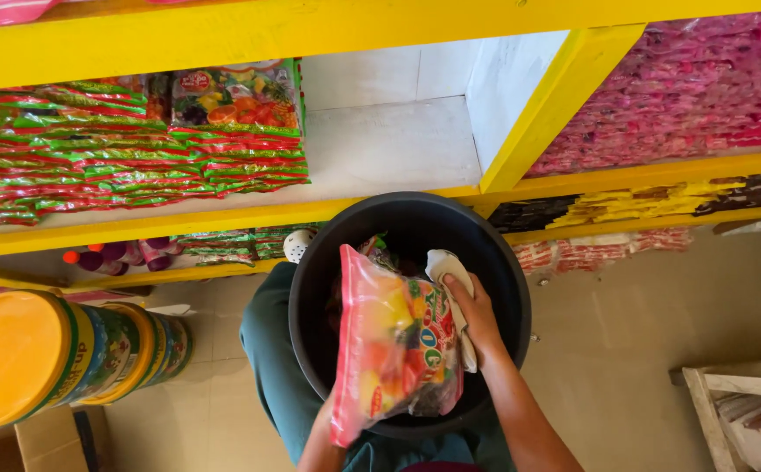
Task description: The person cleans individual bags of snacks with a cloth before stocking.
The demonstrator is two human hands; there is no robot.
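Note:
A black round bucket (503, 288) rests on my lap below the yellow shelves. Over its opening I hold a clear plastic packet of colourful sweets (394, 345), standing on edge. My right hand (475, 316) grips the packet's right side and also clutches a white cloth (450, 269). My left hand (328, 418) supports the packet's lower left corner; only a small part of it shows. More packets lie inside the bucket, mostly hidden.
Yellow shelf frame (223, 35) holds stacked green-and-red sweet packets (127, 149) at left, a bare white section (398, 144) in the middle, pink packets (686, 87) at right. Yellow-lidded tubs (57, 354) lie at lower left. A wooden frame (739, 406) stands at lower right.

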